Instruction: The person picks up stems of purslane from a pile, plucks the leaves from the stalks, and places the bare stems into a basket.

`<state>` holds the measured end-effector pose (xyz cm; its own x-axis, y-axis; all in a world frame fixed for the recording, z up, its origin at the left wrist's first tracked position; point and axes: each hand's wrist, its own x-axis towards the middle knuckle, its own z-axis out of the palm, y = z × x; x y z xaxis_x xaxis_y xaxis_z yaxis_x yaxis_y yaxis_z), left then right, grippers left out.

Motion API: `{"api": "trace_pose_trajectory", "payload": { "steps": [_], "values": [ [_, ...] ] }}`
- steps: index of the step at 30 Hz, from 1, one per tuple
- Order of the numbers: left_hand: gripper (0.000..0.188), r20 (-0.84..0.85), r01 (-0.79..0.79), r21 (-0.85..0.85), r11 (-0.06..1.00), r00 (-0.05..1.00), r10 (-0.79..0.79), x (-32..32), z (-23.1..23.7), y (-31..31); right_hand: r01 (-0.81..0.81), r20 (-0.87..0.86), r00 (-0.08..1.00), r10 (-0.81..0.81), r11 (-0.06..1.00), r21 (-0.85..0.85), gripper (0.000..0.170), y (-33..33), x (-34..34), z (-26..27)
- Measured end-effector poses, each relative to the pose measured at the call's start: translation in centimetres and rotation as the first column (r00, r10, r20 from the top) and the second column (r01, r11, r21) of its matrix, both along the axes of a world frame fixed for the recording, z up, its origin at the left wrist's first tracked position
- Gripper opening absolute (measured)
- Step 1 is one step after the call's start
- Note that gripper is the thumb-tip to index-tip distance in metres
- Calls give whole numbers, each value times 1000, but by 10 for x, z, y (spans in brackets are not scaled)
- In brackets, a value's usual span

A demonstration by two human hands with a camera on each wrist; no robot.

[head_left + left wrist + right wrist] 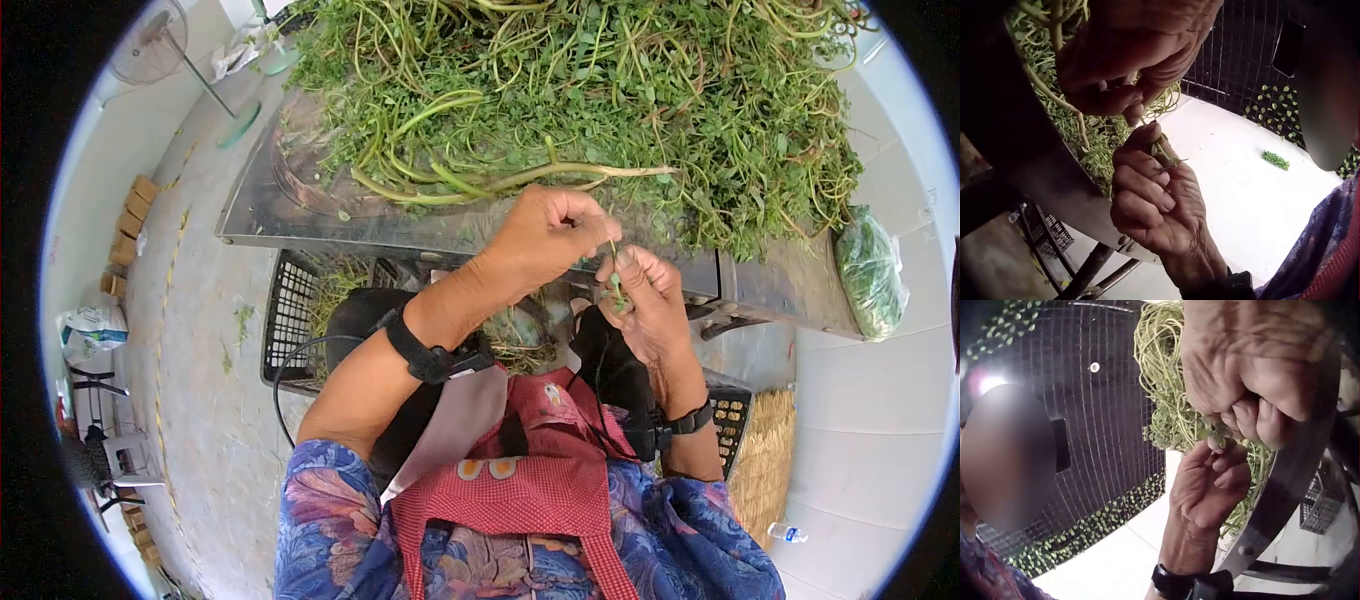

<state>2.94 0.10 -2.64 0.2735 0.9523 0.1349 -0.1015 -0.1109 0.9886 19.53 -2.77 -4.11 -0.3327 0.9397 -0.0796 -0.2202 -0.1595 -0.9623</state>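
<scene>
Both hands meet over the table's front edge, around a small green leafy sprig (617, 288). My left hand (540, 235) pinches the thin stem at its upper end between thumb and fingertip. Just below and to the right, my right hand (648, 290) holds the leafy part, palm turned up and fingers curled. In the left wrist view the sprig's leaves (1159, 149) lie across the right fingers. Small round leaves (1215, 434) show between the hands in the right wrist view. A big heap of leafy green stems (600, 90) covers the table beyond them.
Thick pale stems (520, 180) lie along the heap's near side on the dark table (300, 225). A plastic bag of greens (870, 275) sits at the table's right end. Black crates (290, 320) stand below, one with plant scraps. A fan (190, 70) stands back left.
</scene>
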Motion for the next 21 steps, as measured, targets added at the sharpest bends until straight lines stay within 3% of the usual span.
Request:
{"api": "trace_pose_trajectory", "payload": {
  "steps": [3, 5, 6, 8, 9, 11, 12, 14, 16, 17, 19, 20, 21],
  "values": [
    [17, -24, 18, -129, 991, 999, -21, 0, 3, -3, -44, -76, 996, 38, 995, -88, 27, 2, 2, -3],
    [21, 115, 133, 65, 989, 983, -140, 2, -16, 0, -164, 160, 975, 156, 986, 35, 23, 1, 10, -10],
    [21, 106, 113, 69, 991, 987, -119, -3, -9, -4, -184, 152, 973, 176, 982, 40, 23, 0, 11, -12],
    [28, -214, 238, -185, 954, 937, -275, -11, 4, -11, -417, 483, 846, 227, 846, 333, 20, -1, 19, -15],
    [33, -260, 258, -194, 947, 917, -303, -14, 5, -13, -430, 485, 842, 237, 837, 338, 20, -2, 24, -13],
    [33, -284, 222, -153, 963, 923, -258, -19, -6, -17, -469, 727, 680, 97, 820, 328, 17, -3, 30, -4],
    [34, -310, 200, -117, 973, 923, -227, -24, -8, -18, -479, 725, 681, 104, 812, 333, 17, -1, 26, 5],
    [31, -391, 206, -147, 968, 886, -248, -38, -1, -19, -177, 510, 858, -69, 890, 419, 13, 4, 17, 30],
    [28, -406, 353, -144, 925, 831, -380, -56, 16, -24, -157, 553, 824, -119, 891, 425, 11, 16, 7, 45],
    [28, -412, 342, -135, 930, 834, -367, -66, 25, -27, -157, 571, 790, -224, 826, 541, 10, 22, -3, 49],
    [22, -459, 131, 90, 987, 885, -75, -91, 45, -33, -245, 602, 715, -355, 680, 691, 14, 33, -19, 56],
    [17, -449, -66, 72, 995, 889, 91, -105, 53, -39, -256, 601, 719, -349, 671, 696, 14, 37, -27, 58],
    [14, -372, -215, 269, 939, 876, 307, -121, 54, -38, -342, 646, 639, -418, 597, 725, 18, 42, -36, 57]
  ]
}}
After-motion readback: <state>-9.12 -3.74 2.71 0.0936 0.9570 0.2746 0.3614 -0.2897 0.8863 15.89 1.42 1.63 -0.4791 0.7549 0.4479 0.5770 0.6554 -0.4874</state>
